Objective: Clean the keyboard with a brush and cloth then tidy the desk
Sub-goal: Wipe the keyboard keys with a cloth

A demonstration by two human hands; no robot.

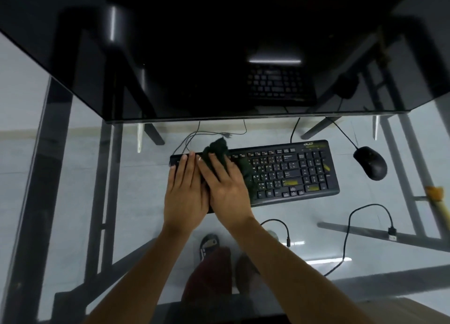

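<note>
While the left hand (185, 192) lies flat, fingers extended and grasping nothing, steadying the keyboard's (287, 172) nine o'clock end, the right hand (225, 184) presses a dark cloth (218, 146) onto adjacent keys, fingers spread, palm down. Wiping stage judged underway. Next: carry the cloth toward three o'clock, across uncovered keys. Mouse (370, 162) sits beyond on the glass table (73, 153).

We see a black keyboard (287, 172) with yellow-green patches, a dark green cloth (218, 148), a black mouse (370, 162), and an orange-tipped brush (434, 193).
</note>
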